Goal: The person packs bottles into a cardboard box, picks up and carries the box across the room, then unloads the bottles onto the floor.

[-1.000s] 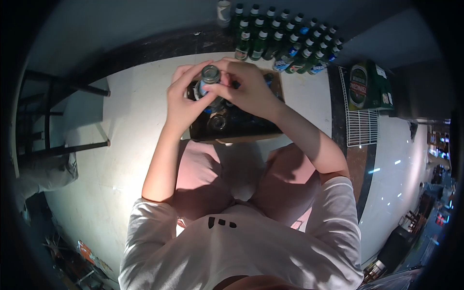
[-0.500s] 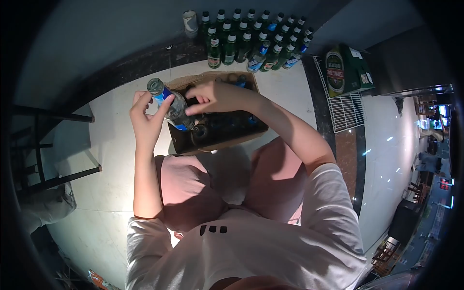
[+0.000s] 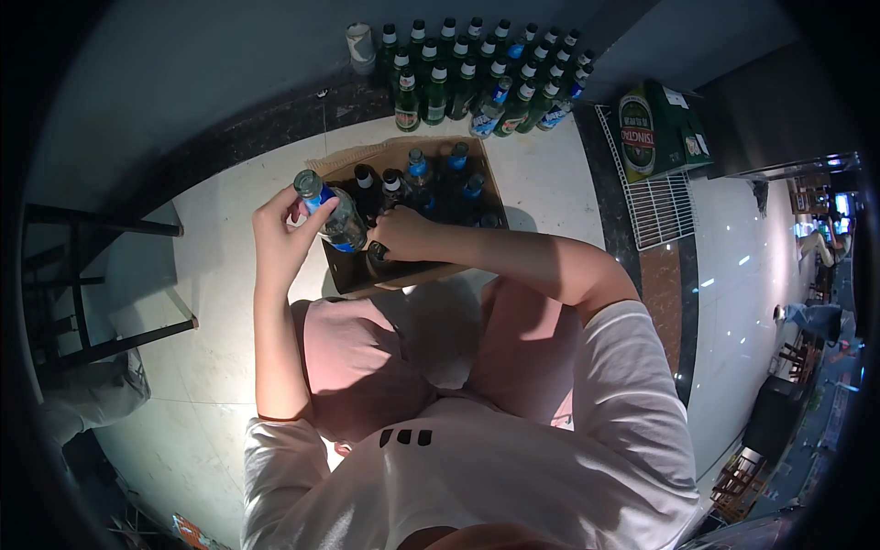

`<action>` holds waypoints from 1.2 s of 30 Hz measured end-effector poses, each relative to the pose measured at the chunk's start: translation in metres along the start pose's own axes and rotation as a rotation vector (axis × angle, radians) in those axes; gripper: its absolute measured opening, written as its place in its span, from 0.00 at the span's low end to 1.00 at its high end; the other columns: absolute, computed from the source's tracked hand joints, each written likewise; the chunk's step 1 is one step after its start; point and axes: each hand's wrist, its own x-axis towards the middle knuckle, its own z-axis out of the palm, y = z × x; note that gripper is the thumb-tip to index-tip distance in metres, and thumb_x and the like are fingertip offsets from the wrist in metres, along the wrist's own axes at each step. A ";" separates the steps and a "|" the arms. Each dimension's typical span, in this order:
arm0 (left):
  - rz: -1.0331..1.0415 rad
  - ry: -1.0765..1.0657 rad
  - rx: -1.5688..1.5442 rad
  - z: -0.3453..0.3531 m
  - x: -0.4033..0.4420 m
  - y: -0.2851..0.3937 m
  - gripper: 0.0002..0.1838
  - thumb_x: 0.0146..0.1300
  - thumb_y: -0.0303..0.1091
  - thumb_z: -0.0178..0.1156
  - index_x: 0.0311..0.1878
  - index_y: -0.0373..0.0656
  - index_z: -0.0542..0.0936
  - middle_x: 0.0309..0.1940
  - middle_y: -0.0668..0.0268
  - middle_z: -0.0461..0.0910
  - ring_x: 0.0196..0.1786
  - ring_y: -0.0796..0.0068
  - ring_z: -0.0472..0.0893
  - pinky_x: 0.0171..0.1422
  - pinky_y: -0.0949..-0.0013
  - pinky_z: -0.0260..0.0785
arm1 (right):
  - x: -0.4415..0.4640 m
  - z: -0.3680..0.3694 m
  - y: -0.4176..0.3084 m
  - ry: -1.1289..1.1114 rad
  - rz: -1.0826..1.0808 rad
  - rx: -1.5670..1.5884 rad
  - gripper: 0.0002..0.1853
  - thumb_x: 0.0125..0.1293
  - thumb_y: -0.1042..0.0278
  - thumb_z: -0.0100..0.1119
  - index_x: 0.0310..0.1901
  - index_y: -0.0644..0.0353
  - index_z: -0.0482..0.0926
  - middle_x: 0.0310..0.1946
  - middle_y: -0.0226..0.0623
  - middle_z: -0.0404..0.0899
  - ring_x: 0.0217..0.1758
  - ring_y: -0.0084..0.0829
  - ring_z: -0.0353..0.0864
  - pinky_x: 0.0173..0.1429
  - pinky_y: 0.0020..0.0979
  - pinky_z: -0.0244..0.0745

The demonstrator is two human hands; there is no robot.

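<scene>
A: What's in the left hand [image 3: 280, 225]?
B: A clear glass bottle [image 3: 341, 222], see-through and greyish, with a blue band [image 3: 317, 196] around its neck and a blue label [image 3: 349, 246] lower down. The print is too small to read.
A: How is it gripped?
B: Thumb and fingers pinch it at the neck. It leans, with its mouth toward the person's left.
A: And where is it?
B: At the left end of the cardboard box [image 3: 362, 156] on the floor [image 3: 220, 284]. I can't tell whether its base touches anything.
A: The right hand [image 3: 403, 233]?
B: Down at the box with its fingers curled, right beside the mouth of a dark bottle [image 3: 378, 250]. Whether they close on that bottle, I can't tell.
A: Others in there?
B: Several, some with blue neck labels.
</scene>
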 end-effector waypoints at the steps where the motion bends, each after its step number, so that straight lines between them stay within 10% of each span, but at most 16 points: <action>1: -0.009 -0.023 -0.021 0.000 0.000 -0.003 0.12 0.49 0.33 0.68 0.27 0.35 0.76 0.16 0.71 0.65 0.23 0.83 0.61 0.26 0.77 0.54 | -0.001 -0.001 -0.001 0.019 0.046 0.056 0.21 0.41 0.55 0.70 0.35 0.58 0.80 0.35 0.44 0.79 0.43 0.42 0.78 0.46 0.42 0.72; 36: -0.033 -0.667 0.017 0.019 -0.006 -0.065 0.10 0.46 0.28 0.67 0.33 0.39 0.80 0.18 0.60 0.74 0.22 0.72 0.73 0.31 0.70 0.66 | -0.017 0.013 -0.009 0.155 -0.081 0.342 0.13 0.39 0.72 0.59 0.31 0.66 0.77 0.32 0.48 0.75 0.38 0.47 0.76 0.46 0.41 0.70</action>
